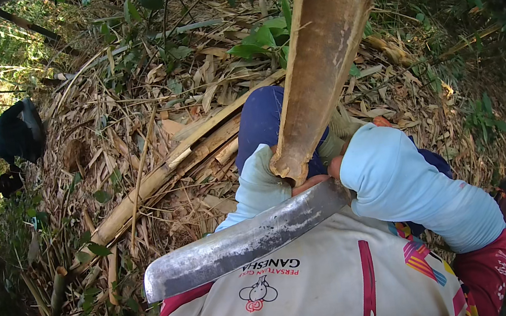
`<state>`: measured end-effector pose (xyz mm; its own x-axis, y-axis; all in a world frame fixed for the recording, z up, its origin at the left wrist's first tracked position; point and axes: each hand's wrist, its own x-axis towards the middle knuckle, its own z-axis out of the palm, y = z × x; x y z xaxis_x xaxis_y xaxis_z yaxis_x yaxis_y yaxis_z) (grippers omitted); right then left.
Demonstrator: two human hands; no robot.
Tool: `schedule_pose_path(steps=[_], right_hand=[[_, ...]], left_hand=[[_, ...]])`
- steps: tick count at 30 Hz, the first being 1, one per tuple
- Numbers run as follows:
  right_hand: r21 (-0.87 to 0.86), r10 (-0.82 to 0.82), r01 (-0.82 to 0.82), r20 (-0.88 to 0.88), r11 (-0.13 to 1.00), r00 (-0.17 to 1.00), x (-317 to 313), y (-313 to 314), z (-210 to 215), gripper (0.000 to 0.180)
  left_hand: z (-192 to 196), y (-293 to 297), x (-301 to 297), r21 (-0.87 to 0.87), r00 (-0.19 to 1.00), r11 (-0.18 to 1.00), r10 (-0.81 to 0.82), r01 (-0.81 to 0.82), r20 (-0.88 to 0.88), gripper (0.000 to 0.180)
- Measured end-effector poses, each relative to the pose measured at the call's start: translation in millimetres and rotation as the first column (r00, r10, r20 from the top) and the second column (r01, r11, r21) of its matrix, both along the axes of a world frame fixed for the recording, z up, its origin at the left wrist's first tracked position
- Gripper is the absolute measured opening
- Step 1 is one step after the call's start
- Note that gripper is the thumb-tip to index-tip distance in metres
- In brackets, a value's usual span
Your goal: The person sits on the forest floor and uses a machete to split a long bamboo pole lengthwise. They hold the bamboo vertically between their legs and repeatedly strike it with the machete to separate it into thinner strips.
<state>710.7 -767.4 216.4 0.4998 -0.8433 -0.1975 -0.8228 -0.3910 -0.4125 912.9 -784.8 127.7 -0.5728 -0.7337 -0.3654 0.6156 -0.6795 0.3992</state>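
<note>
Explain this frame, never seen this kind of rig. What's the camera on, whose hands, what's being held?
There is no machine here: a person wears a wide fisheye camera on the head, looking down, which is why the picture's rim is dark and straight edges bend. The pale blue sleeves are the wearer's own arms. The left hand, in a light glove, grips the cut lower end of a thick bamboo pole. The right hand is at the handle end of a broad machete blade that lies across the wearer's white shirt; the grip itself is hidden. The ground is covered in dry bamboo leaves and felled stems. Another person crouches far left.
</note>
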Motion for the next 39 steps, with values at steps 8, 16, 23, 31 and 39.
schedule_pose_path(steps=[8,16,23,31,39], right_hand=[[-0.097,-0.1,0.097,-0.029,0.991,0.995,-0.7,5.6,0.0,0.027],[-0.125,-0.119,0.101,-0.148,0.987,0.982,0.7,7.6,3.1,0.025],[-0.12,-0.138,0.117,-0.179,0.986,0.974,-2.3,5.9,6.4,0.025],[-0.139,-0.112,0.089,-0.169,0.986,0.979,-4.4,2.8,0.4,0.021],[-0.099,-0.015,0.001,-0.142,0.995,0.99,-17.2,0.8,-1.9,0.028]], left_hand=[[-24.4,-1.7,4.3,0.152,0.97,0.987,0.086,-0.052,-0.228,0.029],[3.6,11.7,1.2,-0.277,0.99,0.961,0.061,-0.024,0.125,0.039],[8.6,13.2,2.7,-0.265,0.994,0.964,0.002,0.026,0.106,0.036],[2.7,17.4,-5.5,-0.35,0.931,0.932,0.039,0.098,0.363,0.029],[-21.3,5.1,3.9,-0.093,0.974,0.972,-0.206,0.214,0.094,0.024]])
